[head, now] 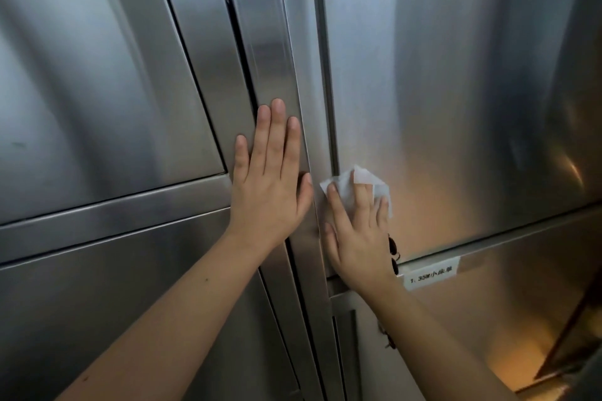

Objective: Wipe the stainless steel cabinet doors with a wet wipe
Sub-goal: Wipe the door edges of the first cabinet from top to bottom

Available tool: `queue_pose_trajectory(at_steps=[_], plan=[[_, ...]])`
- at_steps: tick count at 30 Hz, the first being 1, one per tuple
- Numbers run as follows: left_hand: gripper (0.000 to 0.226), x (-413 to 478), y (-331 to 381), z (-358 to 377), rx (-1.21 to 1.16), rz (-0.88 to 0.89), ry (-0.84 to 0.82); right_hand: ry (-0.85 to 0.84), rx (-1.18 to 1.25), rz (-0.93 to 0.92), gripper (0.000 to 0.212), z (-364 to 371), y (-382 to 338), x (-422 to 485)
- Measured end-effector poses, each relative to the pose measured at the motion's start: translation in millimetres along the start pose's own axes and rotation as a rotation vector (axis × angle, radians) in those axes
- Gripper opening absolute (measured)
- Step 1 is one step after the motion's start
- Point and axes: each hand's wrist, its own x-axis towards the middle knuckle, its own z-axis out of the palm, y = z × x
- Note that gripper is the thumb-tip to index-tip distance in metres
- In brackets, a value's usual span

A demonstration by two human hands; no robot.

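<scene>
Two brushed stainless steel cabinet doors fill the view: the left door [97,91] and the right door [456,91], parted by a vertical steel frame post [260,26]. My left hand [270,179] lies flat with straight fingers on the post near the left door's lower right corner. My right hand [358,231] presses a white wet wipe [365,182] flat against the lower left corner of the right door. The wipe sticks out above and beside my fingers; part of it is hidden under them.
A horizontal steel rail [114,215] runs below the left door. Below the right door a white label with printed text [430,273] is stuck on the rail. Lower panels [97,319] continue beneath. A dark bead bracelet [393,254] shows at my right wrist.
</scene>
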Motion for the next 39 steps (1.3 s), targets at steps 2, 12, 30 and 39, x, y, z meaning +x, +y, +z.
queue_pose_trajectory(at_steps=[2,12,30,39], plan=[[0.070,-0.3,-0.4,0.8,0.021,0.005,0.010,0.041,-0.029,-0.039,0.048,-0.2,2.6,1.4],[0.070,-0.6,-2.1,1.7,0.092,0.022,0.019,0.146,-0.040,-0.042,0.046,-0.5,0.6,6.4],[0.067,-0.5,-1.6,5.1,0.107,0.019,0.043,0.039,-0.039,-0.088,0.057,18.6,13.4,9.9],[0.070,-0.3,-1.0,5.7,0.114,0.014,0.035,-0.120,0.063,0.000,0.054,32.5,10.3,-52.6]])
